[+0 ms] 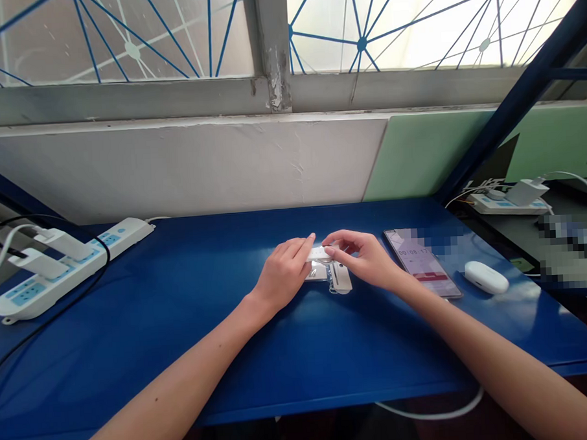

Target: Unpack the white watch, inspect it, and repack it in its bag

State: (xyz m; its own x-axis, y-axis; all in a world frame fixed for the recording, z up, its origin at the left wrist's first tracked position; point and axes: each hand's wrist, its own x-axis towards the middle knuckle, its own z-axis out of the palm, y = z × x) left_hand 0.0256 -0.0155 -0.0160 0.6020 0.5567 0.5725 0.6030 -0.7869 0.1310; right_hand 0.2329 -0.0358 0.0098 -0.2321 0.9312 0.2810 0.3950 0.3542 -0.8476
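Note:
Between my two hands is a small white piece [319,253], too small to name. My left hand [284,269] is closed on its left end, fingers together. Thumb and fingertips of my right hand [360,253] pinch at its right end. Just below it on the blue table lies a flat white item [318,271], partly behind my left fingers. Beside that is a small pale card or packet [341,277] with a dark slot-like mark and a clear plastic edge.
A phone [422,263] showing a timer lies right of my right hand, with a white earbud case [486,277] beyond it. On the left of the blue table [182,354] sits a power strip [76,271] with plugged-in chargers and a black cable [69,314]. A wall stands behind.

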